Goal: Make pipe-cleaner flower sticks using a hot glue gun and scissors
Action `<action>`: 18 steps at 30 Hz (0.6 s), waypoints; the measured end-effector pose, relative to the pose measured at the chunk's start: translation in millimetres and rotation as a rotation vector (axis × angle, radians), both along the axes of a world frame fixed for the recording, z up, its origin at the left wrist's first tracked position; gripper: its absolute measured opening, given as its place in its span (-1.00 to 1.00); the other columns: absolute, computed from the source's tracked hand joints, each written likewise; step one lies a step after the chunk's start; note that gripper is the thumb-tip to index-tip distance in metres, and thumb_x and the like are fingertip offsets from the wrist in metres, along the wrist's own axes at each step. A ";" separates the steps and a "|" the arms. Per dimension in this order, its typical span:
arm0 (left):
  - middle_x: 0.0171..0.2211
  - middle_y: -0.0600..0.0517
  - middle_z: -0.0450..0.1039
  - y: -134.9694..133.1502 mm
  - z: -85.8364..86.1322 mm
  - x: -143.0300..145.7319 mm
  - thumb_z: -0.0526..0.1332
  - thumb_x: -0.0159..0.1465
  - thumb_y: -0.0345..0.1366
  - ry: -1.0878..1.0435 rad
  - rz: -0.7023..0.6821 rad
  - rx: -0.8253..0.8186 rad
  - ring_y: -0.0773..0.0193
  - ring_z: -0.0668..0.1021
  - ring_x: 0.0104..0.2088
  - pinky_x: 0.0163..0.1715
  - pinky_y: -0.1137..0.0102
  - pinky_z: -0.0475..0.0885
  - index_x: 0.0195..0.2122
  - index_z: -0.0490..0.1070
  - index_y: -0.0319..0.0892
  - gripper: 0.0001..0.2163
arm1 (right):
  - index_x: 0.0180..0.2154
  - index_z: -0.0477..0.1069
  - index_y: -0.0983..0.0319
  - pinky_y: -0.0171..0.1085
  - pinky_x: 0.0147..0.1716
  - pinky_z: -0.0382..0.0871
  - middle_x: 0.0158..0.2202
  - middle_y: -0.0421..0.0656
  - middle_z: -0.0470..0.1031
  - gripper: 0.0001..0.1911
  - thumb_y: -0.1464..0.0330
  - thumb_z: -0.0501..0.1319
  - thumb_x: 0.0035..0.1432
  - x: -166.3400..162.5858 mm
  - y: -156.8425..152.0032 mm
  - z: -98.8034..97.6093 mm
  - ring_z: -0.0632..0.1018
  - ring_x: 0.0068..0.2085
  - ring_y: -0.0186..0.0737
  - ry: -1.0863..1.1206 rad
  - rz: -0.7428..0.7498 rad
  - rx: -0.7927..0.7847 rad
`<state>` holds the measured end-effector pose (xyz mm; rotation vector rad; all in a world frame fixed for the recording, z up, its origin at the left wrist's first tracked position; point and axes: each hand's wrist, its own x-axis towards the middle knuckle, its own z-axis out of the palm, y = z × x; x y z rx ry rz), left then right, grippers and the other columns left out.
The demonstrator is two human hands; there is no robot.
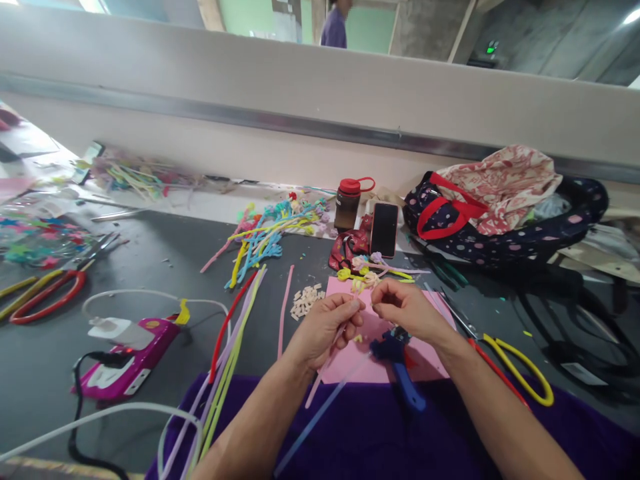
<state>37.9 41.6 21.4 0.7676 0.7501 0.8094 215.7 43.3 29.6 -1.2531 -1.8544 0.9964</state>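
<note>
My left hand (325, 327) and my right hand (407, 310) meet over a pink sheet (430, 360), fingers pinched together on a small pale piece I cannot make out well. A pale pink pipe cleaner (323, 377) hangs down from my left hand toward me. A blue glue gun (400, 367) lies on the sheet just under my right hand. Several finished twisted pipe-cleaner flowers (370, 270) lie beyond my fingers, and a heap of small pale beads (306, 300) sits to their left.
Long pipe cleaners (230, 353) lie left of my arm beside a pink device (133, 363) with cables. Yellow-handled scissors (515, 363) lie at right. A phone (384, 229), a red-capped bottle (347, 203) and a dotted bag (505, 227) stand behind. A person (334, 25) stands far off.
</note>
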 end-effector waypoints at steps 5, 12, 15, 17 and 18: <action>-0.62 0.13 0.35 -3.1 2.4 2.3 0.29 0.05 -0.19 0.006 0.014 0.000 0.59 0.23 -0.77 -0.84 0.62 -0.03 -0.48 0.35 -0.26 -0.78 | -0.41 0.39 0.26 -0.38 -0.45 0.27 -0.44 -0.23 0.41 -0.90 0.52 0.16 -0.05 -5.0 -7.1 6.4 0.41 -0.44 -0.36 0.164 -0.017 -0.042; -0.62 0.16 0.33 -4.1 3.4 0.0 0.28 0.06 -0.22 -0.028 -0.009 -0.029 0.64 0.13 -0.78 -0.82 0.63 -0.13 -0.49 0.32 -0.25 -0.79 | -0.41 0.42 0.24 -0.33 -0.35 0.29 -0.38 -0.20 0.46 -0.87 0.54 0.15 0.01 -11.8 -14.3 11.5 0.46 -0.33 -0.29 0.157 -0.029 0.079; -0.64 0.17 0.31 -3.5 2.0 -0.4 0.28 0.05 -0.23 -0.021 -0.016 -0.028 0.64 0.10 -0.78 -0.81 0.63 -0.14 -0.50 0.30 -0.25 -0.79 | -0.37 0.39 0.23 -0.34 -0.38 0.29 -0.39 -0.23 0.45 -0.89 0.52 0.17 0.02 -14.3 -17.5 12.7 0.45 -0.37 -0.33 0.136 -0.083 0.081; -0.64 0.17 0.31 -3.1 1.3 -0.3 0.28 0.06 -0.24 -0.006 -0.015 -0.023 0.64 0.10 -0.78 -0.81 0.63 -0.14 -0.50 0.29 -0.24 -0.80 | -0.36 0.35 0.23 -0.35 -0.41 0.28 -0.41 -0.25 0.43 -0.92 0.49 0.19 0.03 -15.6 -19.0 12.9 0.44 -0.41 -0.35 0.131 -0.126 0.093; -0.64 0.17 0.31 -3.0 1.2 -0.3 0.27 0.06 -0.24 0.000 -0.014 -0.020 0.64 0.10 -0.78 -0.80 0.62 -0.14 -0.50 0.29 -0.24 -0.80 | -0.37 0.33 0.23 -0.35 -0.42 0.29 -0.42 -0.25 0.42 -0.92 0.48 0.20 0.04 -15.9 -19.5 12.9 0.44 -0.42 -0.35 0.130 -0.139 0.103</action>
